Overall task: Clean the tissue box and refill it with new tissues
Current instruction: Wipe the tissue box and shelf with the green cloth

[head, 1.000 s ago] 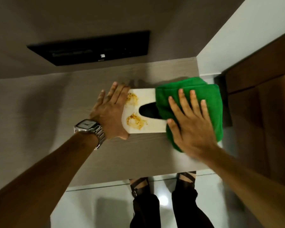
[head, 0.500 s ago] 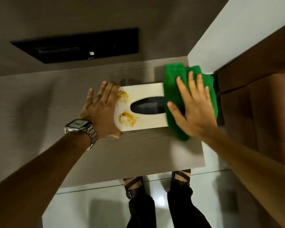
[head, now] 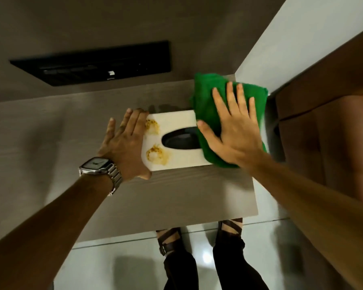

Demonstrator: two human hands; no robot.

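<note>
A white tissue box (head: 177, 122) lies flat on the wooden counter (head: 176, 195), with a dark oval slot and two yellow-brown stains at its left end. My left hand (head: 125, 143), watch on the wrist, presses against the box's left end with fingers straight. My right hand (head: 233, 130) lies flat, fingers spread, on a green cloth (head: 205, 105) that covers the box's right end and part of the slot. No tissues show in the slot.
A black panel (head: 92, 63) is set in the wall behind the counter. A white wall (head: 291, 38) and a brown wooden cabinet (head: 333, 122) close the right side. The counter's right edge is just beyond the box. Glossy floor and my feet lie below.
My right hand has slid the green cloth away from me, toward the far right corner of the box, uncovering more of the slot. My left hand stays against the box's left end.
</note>
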